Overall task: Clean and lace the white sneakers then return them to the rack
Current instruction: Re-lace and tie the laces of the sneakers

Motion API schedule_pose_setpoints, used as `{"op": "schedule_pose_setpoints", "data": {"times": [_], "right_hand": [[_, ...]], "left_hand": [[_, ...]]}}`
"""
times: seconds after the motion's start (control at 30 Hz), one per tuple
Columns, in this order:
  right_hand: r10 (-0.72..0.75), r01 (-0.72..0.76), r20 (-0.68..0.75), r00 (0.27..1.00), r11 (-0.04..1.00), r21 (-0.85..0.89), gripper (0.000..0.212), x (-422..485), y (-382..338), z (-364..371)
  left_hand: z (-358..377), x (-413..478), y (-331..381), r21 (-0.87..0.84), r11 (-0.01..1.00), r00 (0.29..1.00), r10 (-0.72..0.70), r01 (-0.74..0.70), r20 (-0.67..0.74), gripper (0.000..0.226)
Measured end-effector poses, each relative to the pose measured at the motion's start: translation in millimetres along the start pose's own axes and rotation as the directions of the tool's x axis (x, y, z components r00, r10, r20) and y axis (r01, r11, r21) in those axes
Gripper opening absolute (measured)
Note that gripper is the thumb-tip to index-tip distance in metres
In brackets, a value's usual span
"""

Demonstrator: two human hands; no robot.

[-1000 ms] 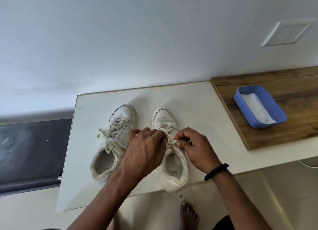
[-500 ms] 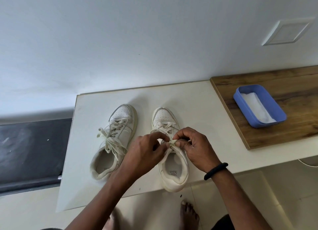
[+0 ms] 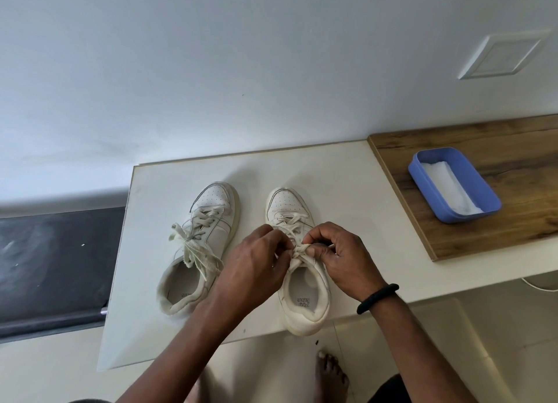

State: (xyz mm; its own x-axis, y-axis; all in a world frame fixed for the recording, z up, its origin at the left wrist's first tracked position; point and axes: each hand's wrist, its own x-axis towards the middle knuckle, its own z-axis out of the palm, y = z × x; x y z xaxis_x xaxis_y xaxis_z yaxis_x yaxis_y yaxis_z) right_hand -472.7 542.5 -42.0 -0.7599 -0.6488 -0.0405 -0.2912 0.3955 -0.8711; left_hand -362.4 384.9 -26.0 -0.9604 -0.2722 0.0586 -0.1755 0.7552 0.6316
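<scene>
As the left grip (image 3: 256,262) and right grip (image 3: 339,256) pinch the lace (image 3: 299,249) between them, the right-hand sneaker (image 3: 305,322) lies directly beneath. The left-hand sneaker (image 3: 215,221) sits beside the left grip.

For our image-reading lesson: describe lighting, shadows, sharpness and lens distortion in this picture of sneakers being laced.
Head view: soft, even light, no glare; faint shadows on the white table beside the sneakers; left hand and right hand pinching the laces look sharp; wide-angle distortion skews the wall plate.
</scene>
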Motion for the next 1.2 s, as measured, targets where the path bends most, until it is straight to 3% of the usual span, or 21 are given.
{"op": "schedule_pose_setpoints", "data": {"times": [0.27,0.57,0.83,0.93,1.2], "right_hand": [[-0.021,0.021,0.007,1.0,1.0,-0.011,0.019,0.1,0.8,0.5],[0.007,-0.009,0.033,0.999,0.999,0.05,0.023,1.2,1.7,-0.3],[0.018,-0.018,0.018,1.0,0.999,0.037,0.017,0.4,1.7,0.3],[-0.02,0.02,0.003,1.0,1.0,-0.008,0.014,0.3,0.6,1.3],[-0.102,0.102,0.008,0.995,0.993,-0.064,0.01,0.8,0.3,1.1]], "left_hand": [[0.6,2.4,-2.5,0.069,0.996,0.998,0.061,-0.059,-0.022,0.01],[12.7,-1.1,-3.4,0.051,0.998,0.98,0.05,-0.04,-0.193,0.007],[4.1,2.0,-8.0,0.046,0.987,0.985,0.157,-0.154,-0.07,0.018],[4.1,-1.5,-5.8,-0.005,0.995,0.992,0.104,-0.104,-0.068,0.016],[17.3,-8.9,10.7,-0.076,0.993,0.967,-0.103,0.087,-0.233,0.009]]}}
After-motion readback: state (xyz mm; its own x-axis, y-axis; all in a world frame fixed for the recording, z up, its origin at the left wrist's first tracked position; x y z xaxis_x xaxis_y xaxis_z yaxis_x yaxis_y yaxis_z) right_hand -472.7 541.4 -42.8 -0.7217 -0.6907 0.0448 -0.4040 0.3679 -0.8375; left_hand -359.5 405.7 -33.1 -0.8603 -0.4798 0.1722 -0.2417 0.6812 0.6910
